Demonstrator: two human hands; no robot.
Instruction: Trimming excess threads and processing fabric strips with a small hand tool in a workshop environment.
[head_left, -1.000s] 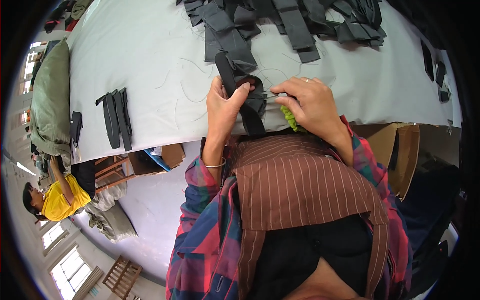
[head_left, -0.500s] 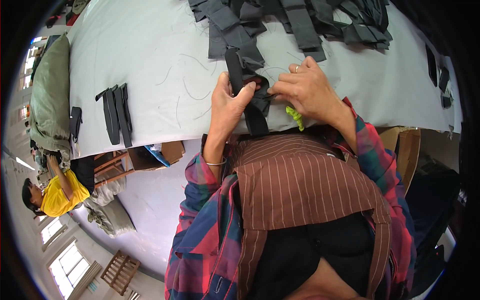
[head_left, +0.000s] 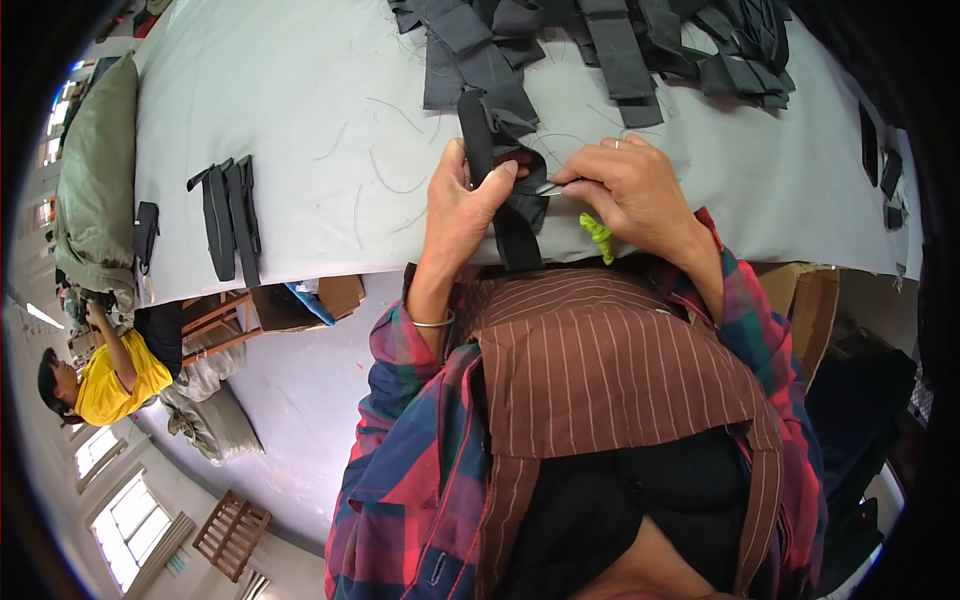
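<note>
My left hand (head_left: 467,200) is closed round a dark grey fabric strap (head_left: 519,240), folded into a loop, with the thumb pressed on it. Opposite, my right hand (head_left: 632,190) pinches a thin silver pointed tool (head_left: 552,189); its tip meets the strap's right edge. The tool's kind is hidden by the fingers. A bright yellow-green twisted piece (head_left: 597,238) hangs just below the right hand; I cannot tell whether it is fixed to the tool. Beyond my hands, a heap of similar dark strips (head_left: 620,60) lies on the pale tabletop (head_left: 300,200).
Several finished-looking dark straps (head_left: 232,220) lie at the left, beside a smaller dark piece (head_left: 146,235). A stuffed green sack (head_left: 95,180) stands along the left edge. Loose threads dot the cloth. A person in yellow (head_left: 125,380) is far left. A cardboard box (head_left: 812,305) sits under the table's right side.
My right hand has drawn slightly to the right, and the silver tool's tip now shows at the strap. My left hand still grips the strap. The whole view has shifted a little.
</note>
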